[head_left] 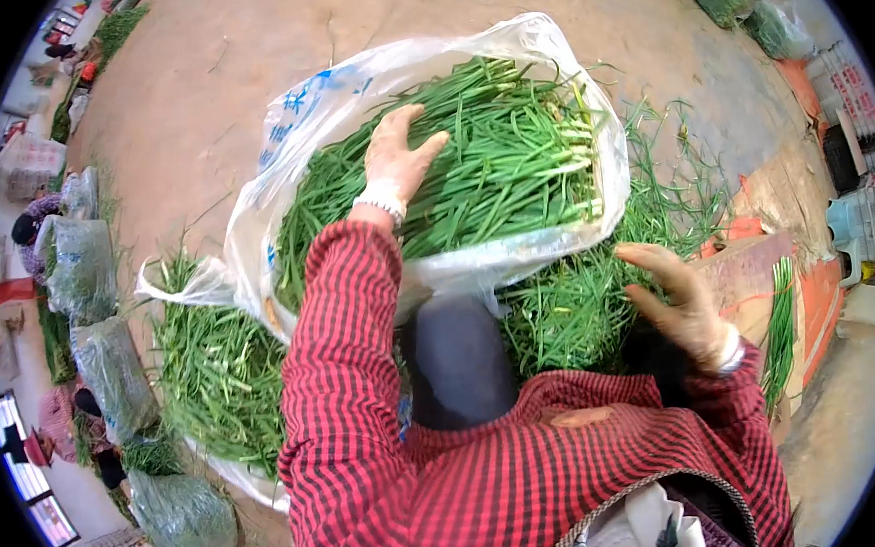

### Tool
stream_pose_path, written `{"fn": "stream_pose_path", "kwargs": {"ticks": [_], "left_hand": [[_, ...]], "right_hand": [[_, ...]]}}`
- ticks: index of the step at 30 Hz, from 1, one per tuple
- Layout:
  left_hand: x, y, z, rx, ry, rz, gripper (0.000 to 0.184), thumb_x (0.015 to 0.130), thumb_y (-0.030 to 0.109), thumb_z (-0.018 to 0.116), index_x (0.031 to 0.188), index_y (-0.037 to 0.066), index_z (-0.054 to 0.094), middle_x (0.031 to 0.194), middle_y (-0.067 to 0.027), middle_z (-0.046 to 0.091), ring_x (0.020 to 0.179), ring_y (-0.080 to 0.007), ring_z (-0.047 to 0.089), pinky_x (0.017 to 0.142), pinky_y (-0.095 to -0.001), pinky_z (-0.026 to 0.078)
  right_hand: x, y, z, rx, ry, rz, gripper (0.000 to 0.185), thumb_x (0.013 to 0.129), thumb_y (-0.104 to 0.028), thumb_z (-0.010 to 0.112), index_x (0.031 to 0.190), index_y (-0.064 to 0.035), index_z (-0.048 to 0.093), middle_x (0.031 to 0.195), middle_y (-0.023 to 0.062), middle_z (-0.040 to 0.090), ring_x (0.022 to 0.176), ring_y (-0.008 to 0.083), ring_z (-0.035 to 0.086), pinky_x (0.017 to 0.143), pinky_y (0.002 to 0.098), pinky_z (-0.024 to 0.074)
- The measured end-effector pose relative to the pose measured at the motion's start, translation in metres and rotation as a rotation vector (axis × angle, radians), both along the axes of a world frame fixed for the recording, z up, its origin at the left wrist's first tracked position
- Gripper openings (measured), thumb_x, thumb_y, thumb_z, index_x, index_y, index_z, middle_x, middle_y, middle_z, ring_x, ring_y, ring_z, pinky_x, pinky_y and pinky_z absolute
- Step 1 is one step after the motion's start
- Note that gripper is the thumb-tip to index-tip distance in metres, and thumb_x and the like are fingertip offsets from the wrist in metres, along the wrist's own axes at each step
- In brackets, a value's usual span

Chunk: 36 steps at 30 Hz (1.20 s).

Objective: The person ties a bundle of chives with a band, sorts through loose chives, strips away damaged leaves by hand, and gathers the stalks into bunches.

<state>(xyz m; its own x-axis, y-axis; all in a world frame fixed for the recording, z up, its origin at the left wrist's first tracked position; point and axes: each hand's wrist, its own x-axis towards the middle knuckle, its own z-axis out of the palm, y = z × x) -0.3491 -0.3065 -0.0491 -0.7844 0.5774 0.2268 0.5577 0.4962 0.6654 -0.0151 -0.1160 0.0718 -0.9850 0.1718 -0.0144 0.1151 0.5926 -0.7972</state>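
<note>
Shirt (pixel 510 480), left grip (pixel 398 164) spread over greens (pixel 496 165)

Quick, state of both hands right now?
Left hand: open over the greens in the plastic bag, nothing gripped; contact unclear.
Right hand: open, fingers curved, holding nothing.

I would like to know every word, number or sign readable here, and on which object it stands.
Nothing can be read with certainty.
Open plastic bag: blue characters, tilted and creased, not legible.
White stack at the right: red print, too small and blurred.
White bundle at upper left: reddish marks, too small.
</note>
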Motion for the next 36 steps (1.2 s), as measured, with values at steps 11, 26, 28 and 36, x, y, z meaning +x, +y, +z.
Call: {"fn": "stream_pose_path", "kwargs": {"ticks": [11, 26, 28, 36], "left_hand": [[-0.086, 0.118, -0.038, -0.315, -0.359, -0.191, 0.108, 0.059, 0.065, 0.076, 0.138, -0.001, 0.04, 0.132, -0.0243, 0.05, 0.123, -0.0346, 0.049, 0.104, -0.0379, 0.037], [-0.074, 0.094, -0.033, -0.31, -0.19, -0.087, 0.074, 0.065, 0.052, 0.072, 0.126, 0.012, 0.058, 0.111, -0.0178, 0.065, 0.105, -0.0322, 0.061, 0.092, -0.0381, 0.045], [-0.058, 0.075, -0.008, -0.223, -0.353, -0.081, 0.072, 0.064, 0.048, 0.075, 0.121, 0.006, 0.06, 0.107, -0.0194, 0.066, 0.102, -0.0314, 0.063, 0.089, -0.0375, 0.048], [-0.021, 0.062, -0.019, -0.272, 0.074, -0.102, 0.063, 0.06, 0.046, 0.079, 0.112, 0.013, 0.065, 0.102, -0.0154, 0.066, 0.096, -0.0298, 0.062, 0.086, -0.0396, 0.047]], "right_hand": [[-0.162, 0.018, -0.084, 0.662, 0.105, 0.09, 0.057, 0.079, -0.029, 0.067, 0.129, -0.0078, 0.051, 0.126, 0.0127, 0.054, 0.125, 0.0329, 0.045, 0.108, 0.0489, 0.0272], [-0.156, 0.039, -0.096, 0.437, 0.181, -0.046, 0.058, 0.078, -0.028, 0.068, 0.129, -0.0072, 0.051, 0.132, 0.0147, 0.049, 0.127, 0.0321, 0.042, 0.108, 0.0451, 0.0299], [-0.163, 0.05, -0.084, -0.064, 0.134, -0.033, 0.055, 0.081, -0.026, 0.068, 0.129, -0.0059, 0.052, 0.129, 0.0141, 0.053, 0.123, 0.0282, 0.048, 0.105, 0.0412, 0.0354], [-0.273, 0.094, -0.065, 0.116, -0.228, -0.092, 0.037, 0.087, -0.017, 0.052, 0.119, -0.0003, 0.06, 0.109, 0.0128, 0.065, 0.103, 0.0178, 0.058, 0.093, 0.0292, 0.0436]]}}
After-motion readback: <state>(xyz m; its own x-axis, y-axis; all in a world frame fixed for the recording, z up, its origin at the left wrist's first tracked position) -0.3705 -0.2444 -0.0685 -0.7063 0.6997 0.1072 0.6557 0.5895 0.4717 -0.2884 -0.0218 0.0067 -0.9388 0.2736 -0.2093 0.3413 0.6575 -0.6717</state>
